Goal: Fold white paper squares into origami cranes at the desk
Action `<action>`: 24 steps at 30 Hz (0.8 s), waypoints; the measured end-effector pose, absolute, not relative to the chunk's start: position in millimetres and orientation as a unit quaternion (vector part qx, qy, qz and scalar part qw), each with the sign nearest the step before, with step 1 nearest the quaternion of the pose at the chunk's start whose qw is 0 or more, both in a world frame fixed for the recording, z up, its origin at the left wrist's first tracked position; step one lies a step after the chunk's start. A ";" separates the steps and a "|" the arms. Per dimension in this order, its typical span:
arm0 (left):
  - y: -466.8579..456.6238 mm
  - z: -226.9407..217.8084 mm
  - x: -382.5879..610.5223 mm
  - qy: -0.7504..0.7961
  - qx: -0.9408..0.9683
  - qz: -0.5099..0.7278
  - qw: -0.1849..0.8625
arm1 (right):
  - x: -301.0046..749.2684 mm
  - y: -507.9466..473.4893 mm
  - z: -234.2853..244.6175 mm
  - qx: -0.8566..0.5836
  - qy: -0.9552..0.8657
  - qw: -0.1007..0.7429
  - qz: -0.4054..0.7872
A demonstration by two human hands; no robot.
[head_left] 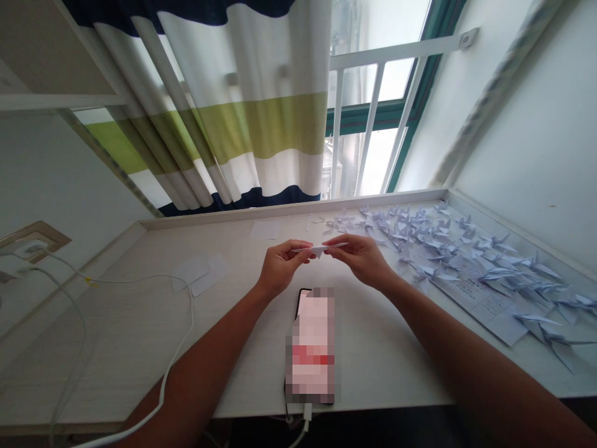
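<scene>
My left hand (280,264) and my right hand (361,256) are raised over the middle of the pale desk (140,323). Both pinch the same small folded piece of light paper (319,249), one at each end, with the fingers pressed together. It looks like a paper crane with its wings held out sideways. Below the hands a phone (311,345) lies flat on the desk near the front edge, with a white cable plugged into its lower end.
Several folded paper cranes (466,255) cover the right side of the desk, some on a printed sheet (480,302). Small white paper pieces (198,274) lie to the left. A white charging cable (140,280) loops across the left. A striped curtain (242,124) and barred window stand behind.
</scene>
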State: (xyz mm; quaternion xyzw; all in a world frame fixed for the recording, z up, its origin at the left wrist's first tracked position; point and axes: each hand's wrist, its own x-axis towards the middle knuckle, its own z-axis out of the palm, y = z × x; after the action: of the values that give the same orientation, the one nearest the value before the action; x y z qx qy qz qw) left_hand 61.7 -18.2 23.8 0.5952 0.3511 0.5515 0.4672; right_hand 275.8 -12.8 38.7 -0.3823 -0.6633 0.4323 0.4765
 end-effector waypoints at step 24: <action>-15.6 20.3 64.4 0.375 0.539 0.562 0.504 | 279.3 -10.8 36.5 -0.351 -0.587 0.463 0.564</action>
State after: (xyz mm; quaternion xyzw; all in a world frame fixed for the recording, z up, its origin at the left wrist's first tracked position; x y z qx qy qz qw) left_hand 64.4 -15.6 20.3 0.5388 0.3749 0.5616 0.5037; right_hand 279.3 -10.8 36.5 -0.3509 -0.5867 0.5645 0.4627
